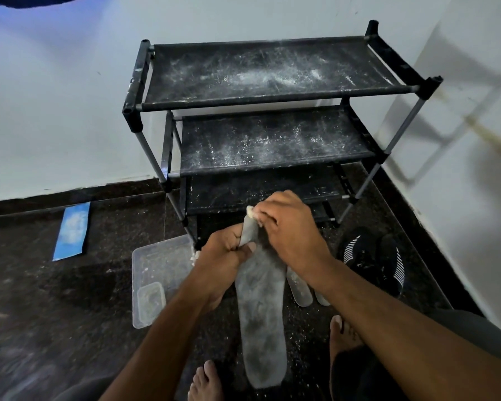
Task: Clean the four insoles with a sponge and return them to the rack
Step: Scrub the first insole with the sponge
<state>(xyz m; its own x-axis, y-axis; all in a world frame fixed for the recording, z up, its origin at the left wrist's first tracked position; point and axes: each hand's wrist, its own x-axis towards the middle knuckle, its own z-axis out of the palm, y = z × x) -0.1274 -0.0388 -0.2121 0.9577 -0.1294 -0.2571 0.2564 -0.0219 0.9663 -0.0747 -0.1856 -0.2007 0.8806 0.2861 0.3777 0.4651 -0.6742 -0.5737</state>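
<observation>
A long grey insole (262, 311) hangs in front of me, dusty and mottled. My left hand (224, 253) grips its upper end, which is bent over. My right hand (284, 227) holds a small pale sponge (250, 211) against the top of that insole. Two more grey insoles (300, 287) lie on the dark floor behind it, partly hidden by my right forearm. The black shoe rack (272, 94) stands against the white wall, its fabric shelves dusted with white powder and holding no insoles.
A clear plastic tub (145, 256) with a smaller container inside sits on the floor at left. A blue packet (73, 230) lies near the wall. A black striped shoe (372, 260) rests at right. My bare feet (206, 380) stand below.
</observation>
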